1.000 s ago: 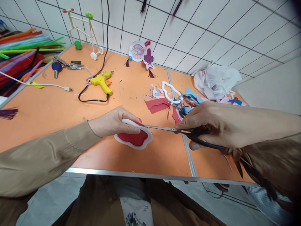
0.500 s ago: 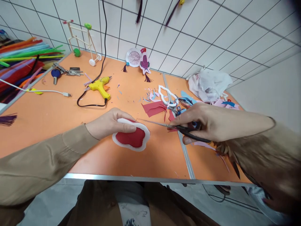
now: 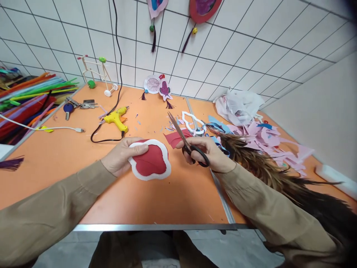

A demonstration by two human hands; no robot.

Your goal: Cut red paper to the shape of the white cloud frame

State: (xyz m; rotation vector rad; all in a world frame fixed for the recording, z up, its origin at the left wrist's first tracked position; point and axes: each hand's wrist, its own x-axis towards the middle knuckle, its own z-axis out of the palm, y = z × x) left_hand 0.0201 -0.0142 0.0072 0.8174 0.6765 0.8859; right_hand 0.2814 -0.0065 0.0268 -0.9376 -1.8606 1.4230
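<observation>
The left hand (image 3: 118, 159) is clamped on the left edge of the cutout (image 3: 152, 163), thumb on its upper face. The cutout, red with a white border, sits low over the orange table (image 3: 69, 160), near the middle; contact with the table cannot be determined. The right hand (image 3: 209, 155) is closed through the black loops of the scissors (image 3: 184, 138). The blades are together, with the tips pointing far-left, clear of the cutout. The hands are apart. A glue gun (image 3: 117, 118) lies beyond the left hand. Paper scraps (image 3: 262, 136) and feathers (image 3: 259, 167) lie to the right.
</observation>
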